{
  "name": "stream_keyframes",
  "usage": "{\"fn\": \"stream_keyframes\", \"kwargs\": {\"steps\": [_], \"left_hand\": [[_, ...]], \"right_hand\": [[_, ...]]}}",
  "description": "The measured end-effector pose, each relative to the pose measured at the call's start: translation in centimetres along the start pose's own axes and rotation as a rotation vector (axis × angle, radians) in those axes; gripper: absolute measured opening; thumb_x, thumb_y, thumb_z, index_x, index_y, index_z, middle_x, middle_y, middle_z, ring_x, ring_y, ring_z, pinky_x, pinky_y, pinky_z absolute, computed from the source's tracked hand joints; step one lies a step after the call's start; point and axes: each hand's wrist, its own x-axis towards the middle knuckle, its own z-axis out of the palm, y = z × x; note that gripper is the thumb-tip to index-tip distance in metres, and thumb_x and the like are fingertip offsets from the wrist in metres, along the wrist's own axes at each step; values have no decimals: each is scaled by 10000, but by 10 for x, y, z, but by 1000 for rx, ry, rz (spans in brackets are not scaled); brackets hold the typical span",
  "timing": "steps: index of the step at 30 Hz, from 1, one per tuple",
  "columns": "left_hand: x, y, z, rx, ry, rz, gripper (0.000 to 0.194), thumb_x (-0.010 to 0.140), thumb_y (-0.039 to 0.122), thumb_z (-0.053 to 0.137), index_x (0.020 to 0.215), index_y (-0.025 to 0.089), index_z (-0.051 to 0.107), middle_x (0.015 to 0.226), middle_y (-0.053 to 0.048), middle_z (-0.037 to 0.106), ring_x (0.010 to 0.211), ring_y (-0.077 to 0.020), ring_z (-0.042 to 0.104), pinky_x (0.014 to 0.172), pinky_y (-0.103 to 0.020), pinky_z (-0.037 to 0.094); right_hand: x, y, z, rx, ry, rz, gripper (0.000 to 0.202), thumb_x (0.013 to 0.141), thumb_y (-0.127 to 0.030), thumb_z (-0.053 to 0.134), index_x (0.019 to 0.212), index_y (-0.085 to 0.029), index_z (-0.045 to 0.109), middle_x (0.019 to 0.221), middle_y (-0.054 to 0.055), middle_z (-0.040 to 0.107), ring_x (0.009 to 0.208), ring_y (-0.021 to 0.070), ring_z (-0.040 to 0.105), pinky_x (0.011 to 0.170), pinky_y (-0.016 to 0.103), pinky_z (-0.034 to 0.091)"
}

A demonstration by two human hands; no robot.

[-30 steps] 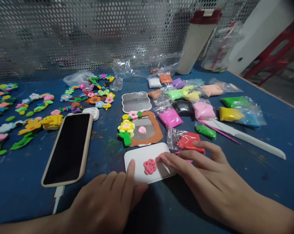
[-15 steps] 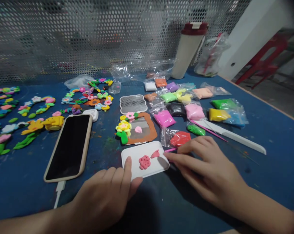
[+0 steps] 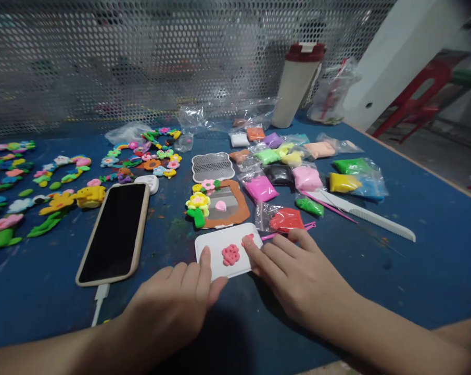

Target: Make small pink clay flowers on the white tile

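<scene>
My left hand (image 3: 176,291) grips the near left edge of a small white tray (image 3: 214,242), index finger on top and thumb at the front rim. A pinkish-red clay flower (image 3: 230,254) made of small balls lies in the tray's middle. At the tray's right end, my right hand (image 3: 293,271) has its index fingertip on a small pinkish-red clay piece (image 3: 250,237), partly covering it. The right thumb is mostly hidden and the other fingers are curled. A pink stick tool (image 3: 268,236) lies just behind my right hand.
Behind the tray lies a mirror (image 3: 241,200) bordered with brown clay and flowers, then a wavy-edged mirror (image 3: 213,167). A phone (image 3: 114,234) with a cable is left. Bagged clay (image 3: 307,178), a white comb (image 3: 383,221) and a tumbler (image 3: 297,86) stand right; clay-decorated pieces (image 3: 61,200) lie far left.
My right hand has moved left from the tray's right edge onto the small clay piece. More of the pink stick tool shows. My left hand still holds the tray.
</scene>
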Motion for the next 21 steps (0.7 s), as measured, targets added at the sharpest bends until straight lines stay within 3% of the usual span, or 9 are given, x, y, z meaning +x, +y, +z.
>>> {"fn": "stream_keyframes", "kwargs": {"steps": [6,12,16,21], "left_hand": [[0,1,-1,17,8,11,454,952,222,334,850,20,728,393,-19,509,335,-156,497,355,-273,308],[-1,0,0,-17,3,29,431,944,205,350,871,5,724,413,-26,532,343,-164,511,351,-274,334],[-1,0,1,-31,14,22,441,946,188,334,853,2,722,405,-25,524,340,-164,511,347,-272,327],[1,0,1,-24,23,10,463,960,178,307,825,18,720,394,-7,498,331,-154,496,358,-276,307]], "right_hand": [[-8,-2,0,4,-14,-58,367,886,-84,399,1197,5,573,731,95,632,649,207,483,723,409,327],[-11,3,-9,137,134,99,276,905,-128,451,1104,-108,642,624,17,558,612,160,440,659,341,313],[-2,3,-8,107,60,215,325,917,-240,457,1188,-139,606,762,61,574,720,203,469,702,379,294],[2,4,-4,179,10,210,314,915,-275,472,1175,-173,616,822,68,554,776,215,464,718,385,276]]}}
